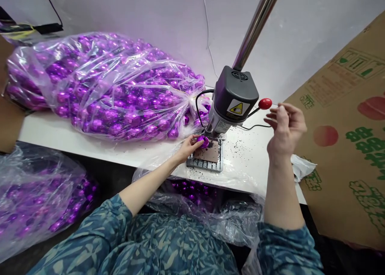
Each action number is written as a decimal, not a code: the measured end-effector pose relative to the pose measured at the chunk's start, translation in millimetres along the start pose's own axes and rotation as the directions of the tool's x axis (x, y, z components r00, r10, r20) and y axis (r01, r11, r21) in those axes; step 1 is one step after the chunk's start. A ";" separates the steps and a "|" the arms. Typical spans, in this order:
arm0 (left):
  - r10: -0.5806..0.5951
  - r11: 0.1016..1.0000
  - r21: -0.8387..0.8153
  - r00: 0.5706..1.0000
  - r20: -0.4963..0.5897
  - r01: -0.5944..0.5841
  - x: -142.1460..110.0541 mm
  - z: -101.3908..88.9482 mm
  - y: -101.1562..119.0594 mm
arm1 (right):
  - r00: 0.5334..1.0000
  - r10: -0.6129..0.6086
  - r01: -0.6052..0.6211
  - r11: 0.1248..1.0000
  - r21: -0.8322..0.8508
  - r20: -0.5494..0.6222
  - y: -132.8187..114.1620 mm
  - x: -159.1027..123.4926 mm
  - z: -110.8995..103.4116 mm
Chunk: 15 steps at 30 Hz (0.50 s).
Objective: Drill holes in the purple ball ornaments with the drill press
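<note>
My left hand (189, 147) grips a shiny purple faceted bauble (203, 141) and keeps it over the drill press base, right under the drill head. Beneath the bauble lies a brown board (210, 154) on the slotted metal base plate (221, 168). The small bench drill press (236, 94) has a lever with a red knob (265, 103). Raised just right of that knob, my right hand (285, 124) has its thumb and index finger pinched together. A thin line shows between knob and fingertips; what they hold is too small to name.
A large clear bag of purple baubles (120, 90) covers the left of the white table (120, 152). Another bag (45, 198) stands lower left, and more baubles (192, 190) sit below the table edge. Dark shavings surround the base. A cardboard box (337, 106) stands at right.
</note>
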State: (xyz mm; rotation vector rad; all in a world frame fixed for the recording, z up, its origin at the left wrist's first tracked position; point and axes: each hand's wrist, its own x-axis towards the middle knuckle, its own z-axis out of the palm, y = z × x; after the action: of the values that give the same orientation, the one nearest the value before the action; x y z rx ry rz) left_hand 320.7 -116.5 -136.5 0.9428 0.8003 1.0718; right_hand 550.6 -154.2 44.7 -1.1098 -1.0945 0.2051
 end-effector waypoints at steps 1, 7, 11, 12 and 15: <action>0.018 1.000 0.011 0.999 0.029 -0.018 -0.4 0.8 0.0 | 1.000 0.011 -0.011 0.999 0.042 -0.009 3.1 13.1 10.9; 0.126 0.965 0.219 0.988 0.091 -0.143 5.3 3.1 -3.0 | 0.980 -0.022 0.004 0.996 0.088 0.199 17.8 44.7 45.9; 0.193 0.902 0.366 0.973 0.127 -0.227 9.5 1.1 -6.4 | 0.983 0.001 -0.019 0.995 0.096 0.183 1.0 40.5 49.1; 0.207 0.881 0.402 0.968 0.143 -0.248 8.9 1.0 -6.5 | 0.981 0.003 -0.022 0.995 0.092 0.195 -3.7 41.0 48.8; 0.244 0.836 0.457 0.951 0.189 -0.305 3.8 3.2 -5.1 | 0.954 -0.042 0.028 0.998 0.049 0.298 -10.0 49.6 47.0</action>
State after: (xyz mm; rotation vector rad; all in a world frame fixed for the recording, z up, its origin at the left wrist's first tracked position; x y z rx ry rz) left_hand 326.4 -114.6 -140.3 1.5761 0.8636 1.0643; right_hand 534.6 -99.3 83.3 -1.0402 -1.3713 0.3768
